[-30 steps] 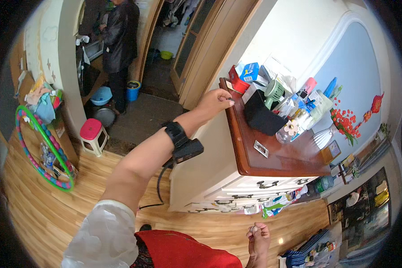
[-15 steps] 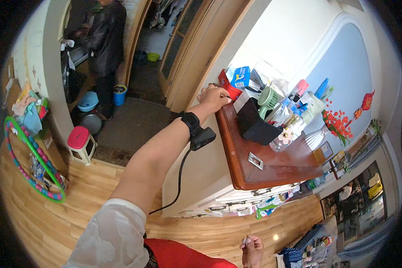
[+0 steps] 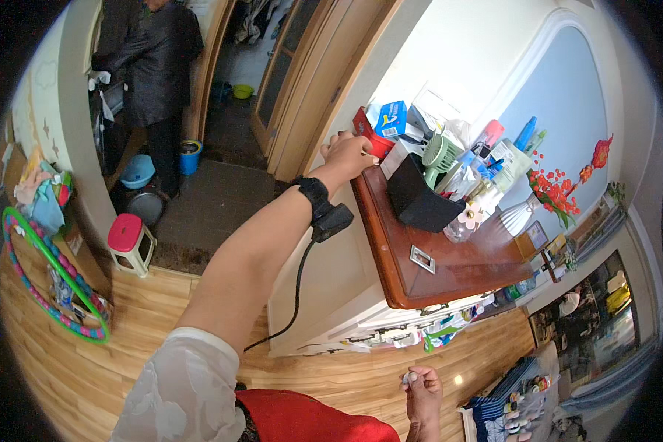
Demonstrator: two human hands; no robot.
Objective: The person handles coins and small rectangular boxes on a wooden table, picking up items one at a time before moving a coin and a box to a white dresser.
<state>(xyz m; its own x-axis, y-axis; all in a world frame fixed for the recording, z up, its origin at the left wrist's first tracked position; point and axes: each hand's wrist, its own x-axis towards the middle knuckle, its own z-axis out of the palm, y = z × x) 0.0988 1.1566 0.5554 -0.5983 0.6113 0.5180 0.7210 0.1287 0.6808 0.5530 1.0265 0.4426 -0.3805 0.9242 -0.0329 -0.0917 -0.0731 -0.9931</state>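
Observation:
My left hand (image 3: 348, 153) reaches to the far left corner of a dresser with a reddish-brown top (image 3: 449, 274). Its fingers are bent and touch the near side of a red box (image 3: 374, 135); whatever they may pinch is hidden. A blue carton (image 3: 392, 119) sits on the red box. Strapped to my left wrist is a black device (image 3: 331, 222) with a cable. Low in the view, my right hand (image 3: 424, 390) is closed, pinching a small whitish roundish piece (image 3: 409, 378).
A black holder (image 3: 424, 197) with a green handheld fan (image 3: 440, 156) stands on the dresser, near a vase of red flowers (image 3: 521, 219). A pink-topped stool (image 3: 131, 243) and a green hoop (image 3: 55, 272) are left. Another person (image 3: 158, 74) stands in the far doorway.
The view has shifted slightly. My left hand stays by the red box, its fingers a little rearranged. My right hand has risen slightly. The other person's arm now reaches further left.

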